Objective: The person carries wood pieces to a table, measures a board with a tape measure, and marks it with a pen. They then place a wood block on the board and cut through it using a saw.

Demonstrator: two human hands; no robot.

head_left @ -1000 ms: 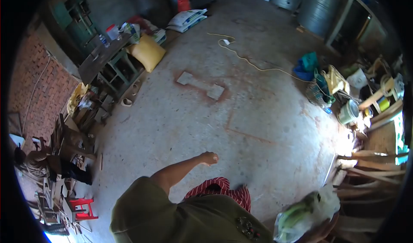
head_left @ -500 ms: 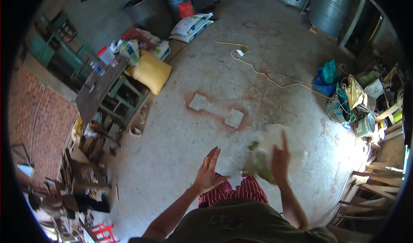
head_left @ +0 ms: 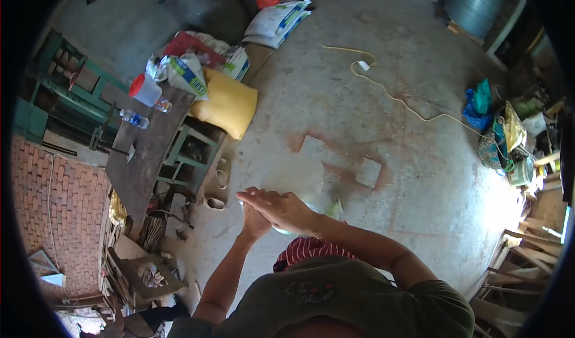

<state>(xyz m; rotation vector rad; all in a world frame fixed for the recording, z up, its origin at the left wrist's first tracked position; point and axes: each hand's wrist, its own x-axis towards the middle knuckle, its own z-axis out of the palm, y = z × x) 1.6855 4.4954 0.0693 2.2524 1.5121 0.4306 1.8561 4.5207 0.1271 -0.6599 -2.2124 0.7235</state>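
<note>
One blurred bag (head_left: 310,187) shows beneath the right grip (head_left: 286,211).

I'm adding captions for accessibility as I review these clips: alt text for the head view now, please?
The right hand overlaps the left hand at a blurred, translucent bag showing some green, above a concrete floor. At picture left, a dark table bears a plastic bottle; a yellow sack sits beside it.
</note>
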